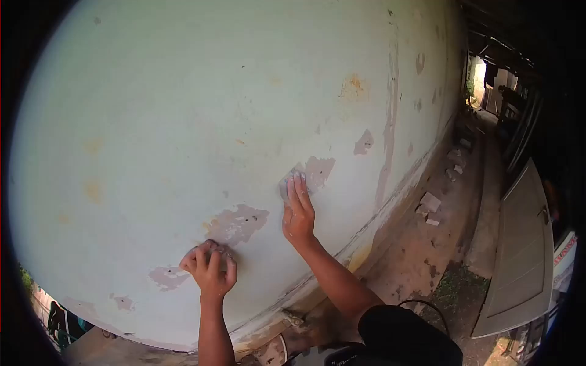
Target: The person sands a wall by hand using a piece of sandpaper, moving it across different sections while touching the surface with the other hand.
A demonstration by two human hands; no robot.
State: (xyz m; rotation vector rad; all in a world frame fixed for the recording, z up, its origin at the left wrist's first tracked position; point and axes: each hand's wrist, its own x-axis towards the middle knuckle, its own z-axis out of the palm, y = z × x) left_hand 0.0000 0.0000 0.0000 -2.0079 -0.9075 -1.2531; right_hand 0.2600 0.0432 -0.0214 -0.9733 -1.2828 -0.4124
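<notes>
A pale green-white wall (pixel 183 140) with bare greyish patches fills most of the view. My right hand (pixel 298 213) presses against it with fingers together over a small grey piece that looks like sandpaper (pixel 285 186), beside a peeled patch (pixel 320 171). Lower and to the left, my left hand (pixel 211 268) touches the wall with its fingers curled, just below a larger peeled patch (pixel 239 223). Something dark shows around those fingertips, but what it is stays hidden. White dust coats the right fingertips.
A long crack (pixel 389 116) runs down the wall's right part. To the right, a light-coloured door panel (pixel 519 256) leans beside a dirt path with broken tile pieces (pixel 430 202). Farther back are poles and a bright opening (pixel 479 82).
</notes>
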